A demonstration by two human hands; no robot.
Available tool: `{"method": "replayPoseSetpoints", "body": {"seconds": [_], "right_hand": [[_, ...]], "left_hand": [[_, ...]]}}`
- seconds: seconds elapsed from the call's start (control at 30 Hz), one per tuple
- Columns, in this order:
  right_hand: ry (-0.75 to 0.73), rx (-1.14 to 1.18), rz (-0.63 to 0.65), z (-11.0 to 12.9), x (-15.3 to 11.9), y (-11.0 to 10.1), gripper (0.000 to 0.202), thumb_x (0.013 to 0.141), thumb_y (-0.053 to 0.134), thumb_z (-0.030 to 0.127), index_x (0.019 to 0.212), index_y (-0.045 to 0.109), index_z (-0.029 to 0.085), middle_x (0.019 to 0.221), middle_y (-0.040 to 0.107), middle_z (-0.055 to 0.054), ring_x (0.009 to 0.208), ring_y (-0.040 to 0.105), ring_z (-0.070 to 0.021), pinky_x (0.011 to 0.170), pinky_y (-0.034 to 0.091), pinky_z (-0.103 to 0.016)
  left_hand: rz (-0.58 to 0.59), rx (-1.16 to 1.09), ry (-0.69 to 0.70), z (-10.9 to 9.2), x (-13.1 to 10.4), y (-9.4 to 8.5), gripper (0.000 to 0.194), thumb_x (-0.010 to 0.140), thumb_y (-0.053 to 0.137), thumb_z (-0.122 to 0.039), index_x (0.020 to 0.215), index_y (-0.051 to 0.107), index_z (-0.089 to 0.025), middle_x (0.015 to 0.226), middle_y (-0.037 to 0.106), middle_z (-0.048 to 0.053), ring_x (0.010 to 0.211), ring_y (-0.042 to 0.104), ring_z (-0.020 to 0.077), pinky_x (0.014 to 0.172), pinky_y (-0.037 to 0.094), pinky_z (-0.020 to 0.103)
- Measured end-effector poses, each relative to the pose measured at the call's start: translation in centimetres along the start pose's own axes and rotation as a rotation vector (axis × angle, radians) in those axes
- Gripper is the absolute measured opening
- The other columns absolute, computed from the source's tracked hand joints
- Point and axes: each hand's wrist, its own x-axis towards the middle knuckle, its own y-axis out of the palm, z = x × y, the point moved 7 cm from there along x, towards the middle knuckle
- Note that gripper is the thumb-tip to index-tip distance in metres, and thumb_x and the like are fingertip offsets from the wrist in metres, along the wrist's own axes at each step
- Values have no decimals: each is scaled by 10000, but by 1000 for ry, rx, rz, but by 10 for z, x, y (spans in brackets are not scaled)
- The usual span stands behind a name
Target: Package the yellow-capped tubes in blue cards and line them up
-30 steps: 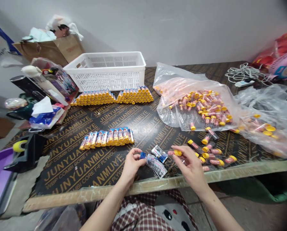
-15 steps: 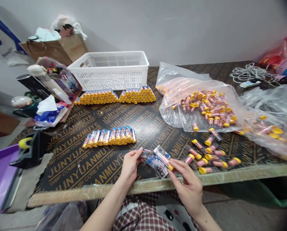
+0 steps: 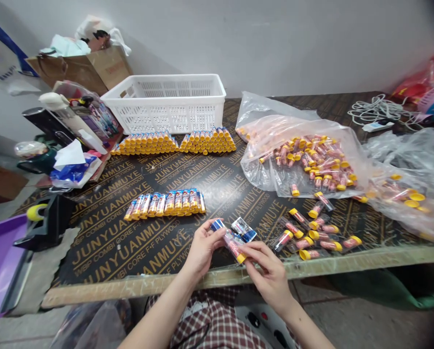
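Between my hands, near the table's front edge, is a clear tube (image 3: 234,246) with pink contents and a yellow cap. My left hand (image 3: 204,245) pinches a blue printed sleeve (image 3: 217,225) at the tube's upper end. The fingers of my right hand (image 3: 266,271) close on its yellow-capped lower end. Just behind lie printed blue and white sleeves (image 3: 244,229). A row of blue-labelled tubes (image 3: 178,201) lies farther back on the left. To the right are several loose yellow-capped tubes (image 3: 320,235).
A white basket (image 3: 173,114) stands at the back, with stacked labelled tubes (image 3: 208,141) before it. Clear plastic bags (image 3: 262,177) of tubes lie right. At left are a tape dispenser (image 3: 44,223), a purple tray (image 3: 2,261) and bottles. A cable (image 3: 382,109) lies back right.
The tube and my right hand have moved left, to my left hand. My left hand now grips a blue sleeve at the tube's end instead of clear film.
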Motion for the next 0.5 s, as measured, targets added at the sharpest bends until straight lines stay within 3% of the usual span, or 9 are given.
{"method": "replayPoseSetpoints", "body": {"seconds": [0.1, 0.2, 0.27, 0.37, 0.5], "right_hand": [[-53, -59, 27, 1, 3, 3, 548, 773, 528, 80, 1274, 481, 298, 1165, 506, -90, 1090, 534, -226, 919, 495, -409], [-72, -56, 104, 2, 7, 7, 734, 704, 530, 65, 1375, 320, 279, 1412, 296, -111, 1300, 340, -280, 1020, 400, -483], [-82, -31, 146, 3, 10, 7, 799, 670, 524, 64, 1398, 263, 267, 1475, 206, -106, 1345, 265, -298, 1039, 368, -508], [-84, 12, 190, 4, 13, 5, 843, 630, 510, 72, 1409, 241, 249, 1488, 210, -101, 1359, 241, -310, 1052, 343, -527], [-46, 104, 261, 2, 12, 6, 850, 597, 486, 66, 1399, 261, 241, 1440, 333, -95, 1333, 312, -290, 1049, 371, -488]], "left_hand": [[46, 26, -42, 3, -4, 6, 494, 556, 824, -253, 983, 603, -139, 715, 672, 18, 597, 610, 113, 606, 498, 237], [130, 113, -104, 10, -11, 13, 403, 563, 819, -263, 888, 648, -97, 763, 693, 59, 622, 617, 121, 608, 498, 233], [192, 178, -146, 14, -17, 19, 351, 613, 788, -305, 857, 673, -80, 763, 697, 77, 627, 613, 120, 606, 489, 222], [252, 218, -173, 14, -24, 25, 327, 698, 715, -379, 835, 691, -82, 727, 688, 77, 608, 595, 110, 585, 473, 208], [288, 212, -194, 14, -27, 29, 316, 672, 734, -389, 786, 691, -98, 720, 668, 62, 606, 585, 111, 592, 480, 220]]}}
